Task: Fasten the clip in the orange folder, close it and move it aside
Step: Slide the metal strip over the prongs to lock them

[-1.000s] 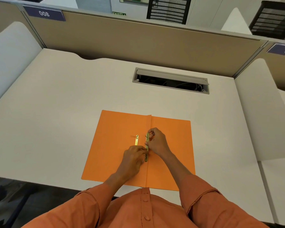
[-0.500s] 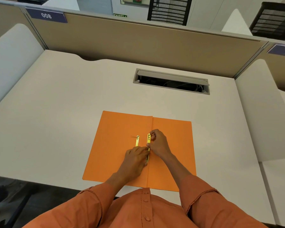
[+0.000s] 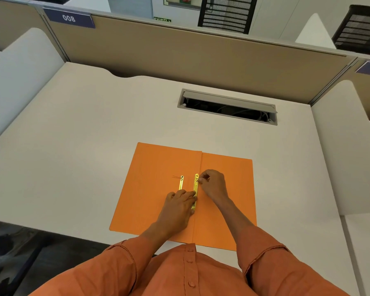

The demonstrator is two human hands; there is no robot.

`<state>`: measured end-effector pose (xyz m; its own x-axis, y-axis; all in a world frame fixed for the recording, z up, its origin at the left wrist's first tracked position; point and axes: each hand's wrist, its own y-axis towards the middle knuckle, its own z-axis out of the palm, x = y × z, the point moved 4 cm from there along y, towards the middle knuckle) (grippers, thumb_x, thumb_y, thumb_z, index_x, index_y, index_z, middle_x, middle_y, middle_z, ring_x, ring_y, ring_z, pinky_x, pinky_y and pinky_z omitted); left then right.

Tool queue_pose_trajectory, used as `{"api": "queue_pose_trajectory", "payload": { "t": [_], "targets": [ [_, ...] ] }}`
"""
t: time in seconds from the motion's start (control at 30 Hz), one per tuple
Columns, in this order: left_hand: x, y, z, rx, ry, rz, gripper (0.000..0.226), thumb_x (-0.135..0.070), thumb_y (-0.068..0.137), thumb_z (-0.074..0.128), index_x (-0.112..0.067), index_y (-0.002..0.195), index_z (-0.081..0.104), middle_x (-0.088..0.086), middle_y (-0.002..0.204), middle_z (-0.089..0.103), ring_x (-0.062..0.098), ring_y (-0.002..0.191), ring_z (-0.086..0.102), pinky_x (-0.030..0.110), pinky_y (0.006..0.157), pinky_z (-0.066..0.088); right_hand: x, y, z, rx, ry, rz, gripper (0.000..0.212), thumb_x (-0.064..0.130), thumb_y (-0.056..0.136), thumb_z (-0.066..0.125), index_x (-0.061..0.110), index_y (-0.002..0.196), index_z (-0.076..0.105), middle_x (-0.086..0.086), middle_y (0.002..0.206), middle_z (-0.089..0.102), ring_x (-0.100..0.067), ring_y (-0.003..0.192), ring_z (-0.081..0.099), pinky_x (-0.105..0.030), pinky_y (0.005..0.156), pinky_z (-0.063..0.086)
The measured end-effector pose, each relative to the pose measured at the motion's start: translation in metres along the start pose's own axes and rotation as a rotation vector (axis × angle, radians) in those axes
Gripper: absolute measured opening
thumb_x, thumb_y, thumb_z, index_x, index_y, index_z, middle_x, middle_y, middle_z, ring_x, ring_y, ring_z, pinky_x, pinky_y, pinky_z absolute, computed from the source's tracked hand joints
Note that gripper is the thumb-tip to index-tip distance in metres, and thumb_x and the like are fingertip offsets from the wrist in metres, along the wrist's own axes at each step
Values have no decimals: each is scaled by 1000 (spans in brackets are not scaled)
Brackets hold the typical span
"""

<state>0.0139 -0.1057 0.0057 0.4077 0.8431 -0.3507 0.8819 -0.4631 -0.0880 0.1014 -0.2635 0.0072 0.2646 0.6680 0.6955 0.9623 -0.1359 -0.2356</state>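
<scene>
Presently we record the following, fingers first. Right fingers (image 3: 201,178): pinched together on the far end of the clip (image 3: 195,190), at the small hole there. Right hand (image 3: 213,183): curled, knuckles up, resting on the right leaf of the folder just beside the spine. Left fingers (image 3: 190,194): nearly flat and pressed close together, tips laid across the middle of the same clip, holding it down; whether they grip it we cannot tell. Left hand (image 3: 177,207): palm down on the left leaf.

Clip: gold metal bar, long axis running from near to far, parallel with the spine crease and just left of it. Its near end shows below the left fingers. A second gold strip (image 3: 181,182), shorter in view, lies parallel and just to the left, its near end hidden under the left hand; a thin wire-like piece (image 3: 176,177) juts leftward from its far end.

Orange folder (image 3: 154,189): open flat, both leaves spread, spine pointing away from us, set at the near middle of the desk (image 3: 73,135) with its near edge close to the desk edge.

Further out: orange sleeves (image 3: 271,268) on both forearms; a cable slot (image 3: 226,106) with its lid raised, well beyond the folder; a tan partition (image 3: 179,52) behind, bearing a plate (image 3: 69,18) with numerals.
</scene>
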Motion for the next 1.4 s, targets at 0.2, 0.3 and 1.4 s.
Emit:
{"api": "queue_pose_trajectory", "payload": {
  "t": [0.2,0.3,1.4],
  "targets": [
    [-1,0,-1,13,7,-10,47,-35,93,63,-25,139,62,-9,150,56,20,136,50,44,103,42,3,9,-1,2,-52,-3,7,2,87,76,6,83,81,-9,87,79,-17,77,69,-27,70,54],
    [-2,1,-2,16,6,-12,45,-34,94,62,-25,138,63,-9,149,56,20,135,50,43,103,42,6,15,2,17,-119,-2,8,3,87,75,7,81,80,-10,88,79,-24,82,73,-37,75,59],
    [-3,-2,-3,27,10,13,47,-29,94,61,-23,141,60,-6,152,53,22,137,48,45,107,40,34,57,-3,297,-383,-188,12,9,73,92,9,83,85,-6,84,80,-14,75,72,-28,68,57]
  ]
}}
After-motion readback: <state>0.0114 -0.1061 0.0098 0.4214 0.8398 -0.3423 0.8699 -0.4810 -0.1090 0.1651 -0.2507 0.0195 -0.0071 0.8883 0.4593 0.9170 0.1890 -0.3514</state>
